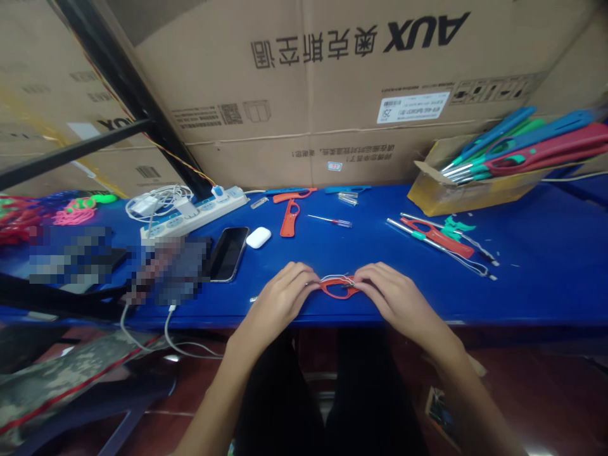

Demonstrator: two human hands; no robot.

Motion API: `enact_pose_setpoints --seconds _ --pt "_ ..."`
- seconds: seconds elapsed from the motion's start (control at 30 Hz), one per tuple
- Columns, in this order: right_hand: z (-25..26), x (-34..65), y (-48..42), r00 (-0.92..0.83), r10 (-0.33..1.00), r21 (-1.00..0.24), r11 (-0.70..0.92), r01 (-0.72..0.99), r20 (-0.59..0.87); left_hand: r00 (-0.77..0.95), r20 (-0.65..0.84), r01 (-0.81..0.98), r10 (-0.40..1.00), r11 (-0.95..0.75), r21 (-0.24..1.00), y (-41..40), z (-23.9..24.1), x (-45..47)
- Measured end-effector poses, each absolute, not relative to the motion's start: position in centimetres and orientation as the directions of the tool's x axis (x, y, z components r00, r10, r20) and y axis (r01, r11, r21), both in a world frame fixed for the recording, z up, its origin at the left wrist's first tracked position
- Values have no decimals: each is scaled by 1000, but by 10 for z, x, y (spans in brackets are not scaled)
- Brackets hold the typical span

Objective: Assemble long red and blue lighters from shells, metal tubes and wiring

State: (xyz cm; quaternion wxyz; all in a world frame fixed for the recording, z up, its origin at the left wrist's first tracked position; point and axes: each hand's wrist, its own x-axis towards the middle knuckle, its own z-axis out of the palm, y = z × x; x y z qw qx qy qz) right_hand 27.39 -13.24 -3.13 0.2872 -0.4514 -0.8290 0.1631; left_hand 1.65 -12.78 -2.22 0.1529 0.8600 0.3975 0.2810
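Note:
Close to the table's front edge, my left hand (pixel 288 292) and my right hand (pixel 390 296) pinch opposite ends of an orange lighter casing (pixel 352 292) with a loop-shaped opening. Thin white wires (pixel 332 277) run along its top between my fingertips. A small dark part sits by my right fingers; its kind is unclear. To the right lie another orange lighter casing (pixel 441 239), metal lighter tubes (pixel 418 234) with wires, and green plastic pieces (pixel 456 227). An orange casing half (pixel 289 218) and a screwdriver (pixel 332 221) lie beyond my hands.
A cardboard box (pixel 456 197) of assembled long lighters (pixel 536 149) stands at the back right. On the left are a phone (pixel 229 253), a white earbud case (pixel 259 237), and a power strip (pixel 199 215). Large cartons (pixel 304 95) wall off the back; a black metal frame (pixel 156 82) rises left.

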Motion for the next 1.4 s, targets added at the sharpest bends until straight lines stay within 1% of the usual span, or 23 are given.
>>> enact_pose_setpoints --seconds 0.13,0.27,0.4,0.5,0.6,0.67,0.77,1.03,1.1,1.27,1.4 --pt "-33 274 -131 -417 844 -529 537 658 338 560 359 590 746 -664 459 -128 -20 17" --pt "-34 274 -131 -422 845 -528 535 660 328 567 356 571 743 -665 482 -128 -21 16" --pt "-34 274 -133 -434 831 -518 556 650 348 585 342 554 735 -671 493 -126 -21 18" --pt "-34 275 -134 -443 824 -520 566 639 352 591 327 588 737 -672 451 -125 -21 17" --pt "-32 275 -134 -440 827 -553 561 616 349 580 320 642 750 -662 387 -124 -22 15" --pt "-31 276 -134 -438 830 -577 556 598 346 572 319 656 755 -655 373 -124 -23 14" --pt "-31 275 -134 -430 836 -597 546 588 340 571 326 651 753 -658 379 -124 -23 13" --pt "-31 274 -132 -440 836 -596 545 590 329 566 323 644 759 -651 402 -125 -24 13" --pt "-32 274 -134 -440 830 -571 557 604 344 562 323 645 761 -648 406 -125 -24 13" --pt "-45 274 -151 -442 784 -418 612 672 437 540 322 668 777 -629 397 -126 -23 14" --pt "-56 274 -159 -395 774 -387 603 697 494 541 324 699 776 -630 338 -128 -24 16"
